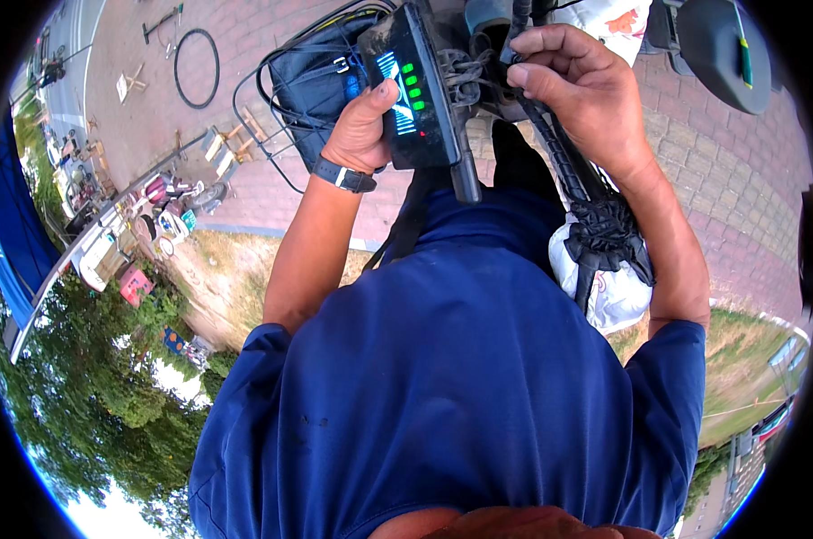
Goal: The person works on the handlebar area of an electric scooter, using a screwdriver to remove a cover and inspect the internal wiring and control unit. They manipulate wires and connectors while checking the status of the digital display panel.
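My left hand (359, 130) grips the left edge of a dusty black instrument panel (438, 108), thumb on its face. Blue-white bars, several green lights and a small red mark glow on the panel. My right hand (586, 103) pinches a black cable (519, 25) between thumb and fingertips, to the right of the panel. What exactly sits in the pinch is partly hidden. Loose thin wires (465, 76) bunch between the panel and my right hand. Below that hand runs a black-wrapped bundle (564, 153), ending in a gathered black cover (611, 235).
A dark blue bag (307, 90) with looped black cables lies left of the panel. White cloth (615, 296) hangs under the gathered cover. At upper right is a dark rounded mirror-like part (725, 54). A tyre (197, 69) and a small stool (129, 85) are on the paving.
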Available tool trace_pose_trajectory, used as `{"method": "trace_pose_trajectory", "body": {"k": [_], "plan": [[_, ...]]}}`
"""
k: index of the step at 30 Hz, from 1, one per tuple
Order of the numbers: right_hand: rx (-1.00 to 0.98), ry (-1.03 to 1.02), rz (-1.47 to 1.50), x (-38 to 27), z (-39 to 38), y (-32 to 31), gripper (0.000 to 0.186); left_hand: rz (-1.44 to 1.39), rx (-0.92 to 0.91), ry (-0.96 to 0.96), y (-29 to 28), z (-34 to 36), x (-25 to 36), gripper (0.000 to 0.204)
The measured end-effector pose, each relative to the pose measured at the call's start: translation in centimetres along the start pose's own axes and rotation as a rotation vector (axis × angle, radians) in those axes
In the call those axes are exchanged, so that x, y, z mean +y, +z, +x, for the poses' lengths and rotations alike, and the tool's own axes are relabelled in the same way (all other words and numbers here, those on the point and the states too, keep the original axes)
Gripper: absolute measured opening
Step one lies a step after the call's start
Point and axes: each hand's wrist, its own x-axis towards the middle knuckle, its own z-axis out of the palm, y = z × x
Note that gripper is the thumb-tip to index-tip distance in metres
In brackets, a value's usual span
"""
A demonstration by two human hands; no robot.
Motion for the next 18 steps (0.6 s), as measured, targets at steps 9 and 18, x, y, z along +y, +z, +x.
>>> {"method": "trace_pose_trajectory", "body": {"k": [9, 18], "plan": [[0.023, -0.139, -0.062, 0.20, -0.05, 0.22, 0.023, -0.025, 0.014, -0.050, -0.28, 0.01, -0.02, 0.054], [0.024, -0.120, -0.095, 0.27, -0.11, 0.21, 0.022, -0.022, 0.001, -0.054, -0.35, 0.07, -0.01, 0.055]]}}
